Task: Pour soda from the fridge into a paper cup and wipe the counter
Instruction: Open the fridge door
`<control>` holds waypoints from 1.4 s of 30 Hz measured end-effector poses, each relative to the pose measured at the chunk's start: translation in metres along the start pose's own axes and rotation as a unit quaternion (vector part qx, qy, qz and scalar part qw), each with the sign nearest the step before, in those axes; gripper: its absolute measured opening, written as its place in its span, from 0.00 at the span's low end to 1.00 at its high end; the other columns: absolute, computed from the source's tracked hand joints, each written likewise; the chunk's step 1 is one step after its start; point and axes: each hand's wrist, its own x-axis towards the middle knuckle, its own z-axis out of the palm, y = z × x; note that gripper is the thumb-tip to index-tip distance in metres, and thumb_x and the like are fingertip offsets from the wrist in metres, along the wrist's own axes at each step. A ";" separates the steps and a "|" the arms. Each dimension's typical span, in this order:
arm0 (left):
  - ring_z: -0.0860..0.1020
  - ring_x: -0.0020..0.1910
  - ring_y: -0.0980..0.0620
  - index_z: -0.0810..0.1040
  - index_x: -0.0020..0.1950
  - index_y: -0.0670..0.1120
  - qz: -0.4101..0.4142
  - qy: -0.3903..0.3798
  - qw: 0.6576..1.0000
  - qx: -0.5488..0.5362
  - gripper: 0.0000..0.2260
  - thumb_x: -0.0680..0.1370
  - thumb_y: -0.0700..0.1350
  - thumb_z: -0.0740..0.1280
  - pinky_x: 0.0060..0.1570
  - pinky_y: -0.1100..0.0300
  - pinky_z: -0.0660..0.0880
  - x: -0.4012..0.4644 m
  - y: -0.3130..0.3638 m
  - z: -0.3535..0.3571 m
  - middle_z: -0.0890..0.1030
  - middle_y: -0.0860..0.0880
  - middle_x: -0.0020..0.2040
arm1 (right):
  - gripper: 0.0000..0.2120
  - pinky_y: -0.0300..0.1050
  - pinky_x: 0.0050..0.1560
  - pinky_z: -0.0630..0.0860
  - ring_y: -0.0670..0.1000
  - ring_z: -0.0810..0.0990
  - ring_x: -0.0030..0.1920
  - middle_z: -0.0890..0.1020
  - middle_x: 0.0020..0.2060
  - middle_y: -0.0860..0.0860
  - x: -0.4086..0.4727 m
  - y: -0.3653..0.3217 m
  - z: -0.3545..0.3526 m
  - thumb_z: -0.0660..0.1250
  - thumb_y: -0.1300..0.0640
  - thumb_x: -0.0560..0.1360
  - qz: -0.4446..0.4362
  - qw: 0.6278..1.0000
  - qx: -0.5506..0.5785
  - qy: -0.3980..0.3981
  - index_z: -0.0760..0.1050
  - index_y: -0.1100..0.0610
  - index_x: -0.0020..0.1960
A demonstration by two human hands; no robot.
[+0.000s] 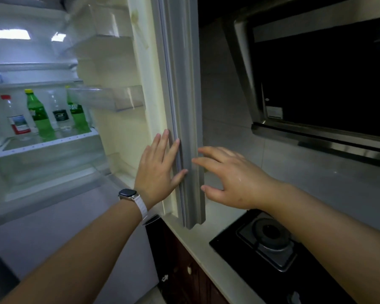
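Observation:
The fridge stands open, its door (180,88) swung out edge-on in the middle of the view. My left hand (160,170), with a watch on the wrist, lies flat against the door's inner side with straight fingers touching the grey seal. My right hand (230,178) is spread on the outer side of the door edge, fingers straight. On a lit shelf (46,143) inside stand two green soda bottles (40,117) (78,115), a clear bottle with a red cap (14,117) and a clear bottle with a dark label (59,113). No paper cup is in view.
A pale counter (198,244) runs to the right of the fridge with a black gas hob (270,242) set in it. A steel range hood (316,84) hangs above. Dark wooden cabinets (184,270) sit below the counter. The door's clear bins (110,97) look empty.

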 end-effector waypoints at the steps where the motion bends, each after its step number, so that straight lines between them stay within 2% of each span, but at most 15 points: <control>1: 0.56 0.77 0.39 0.62 0.77 0.46 0.002 0.000 1.000 0.010 0.36 0.75 0.59 0.68 0.66 0.37 0.66 0.004 0.000 0.003 0.56 0.39 0.78 | 0.30 0.53 0.74 0.58 0.50 0.55 0.76 0.57 0.76 0.47 0.000 0.003 0.000 0.59 0.39 0.77 0.007 1.000 -0.002 0.000 0.56 0.45 0.76; 5: 0.57 0.77 0.40 0.62 0.77 0.49 0.014 -0.010 0.999 0.044 0.35 0.74 0.60 0.68 0.66 0.37 0.66 0.020 0.001 0.016 0.57 0.40 0.79 | 0.30 0.52 0.74 0.58 0.50 0.55 0.76 0.57 0.76 0.48 0.002 0.012 -0.002 0.60 0.40 0.77 0.030 0.999 -0.011 0.002 0.57 0.46 0.76; 11: 0.61 0.75 0.39 0.66 0.76 0.47 0.042 -0.014 0.998 0.051 0.35 0.73 0.59 0.70 0.65 0.40 0.66 0.042 0.010 0.032 0.61 0.40 0.77 | 0.30 0.50 0.72 0.58 0.48 0.55 0.75 0.57 0.76 0.46 0.009 0.022 -0.001 0.60 0.40 0.77 0.059 0.998 -0.030 0.006 0.56 0.44 0.76; 18: 0.62 0.74 0.39 0.67 0.74 0.48 0.073 -0.027 0.996 0.044 0.33 0.72 0.55 0.71 0.64 0.40 0.67 0.063 0.012 0.049 0.61 0.41 0.77 | 0.30 0.50 0.71 0.59 0.48 0.55 0.75 0.57 0.76 0.46 0.020 0.031 0.007 0.60 0.40 0.77 0.087 0.995 -0.042 0.004 0.57 0.44 0.76; 26: 0.61 0.75 0.40 0.69 0.73 0.48 0.079 -0.047 0.995 0.031 0.30 0.72 0.50 0.69 0.64 0.40 0.67 0.083 0.017 0.070 0.61 0.41 0.78 | 0.30 0.50 0.73 0.59 0.48 0.55 0.75 0.56 0.76 0.46 0.025 0.047 0.013 0.60 0.40 0.77 0.120 0.991 -0.050 -0.014 0.56 0.44 0.76; 29: 0.62 0.75 0.40 0.69 0.73 0.47 0.084 -0.050 0.995 0.028 0.29 0.72 0.50 0.69 0.63 0.40 0.68 0.089 0.017 0.077 0.61 0.41 0.77 | 0.30 0.49 0.73 0.56 0.48 0.54 0.75 0.55 0.77 0.46 0.026 0.051 0.014 0.59 0.40 0.77 0.129 0.990 -0.050 -0.022 0.55 0.44 0.76; 42: 0.64 0.73 0.40 0.70 0.72 0.46 0.087 -0.047 0.995 0.024 0.28 0.72 0.50 0.68 0.63 0.39 0.67 0.103 0.020 0.092 0.62 0.40 0.77 | 0.30 0.49 0.73 0.57 0.49 0.55 0.75 0.56 0.77 0.46 0.028 0.069 0.017 0.60 0.40 0.77 0.152 0.987 -0.054 -0.027 0.56 0.43 0.75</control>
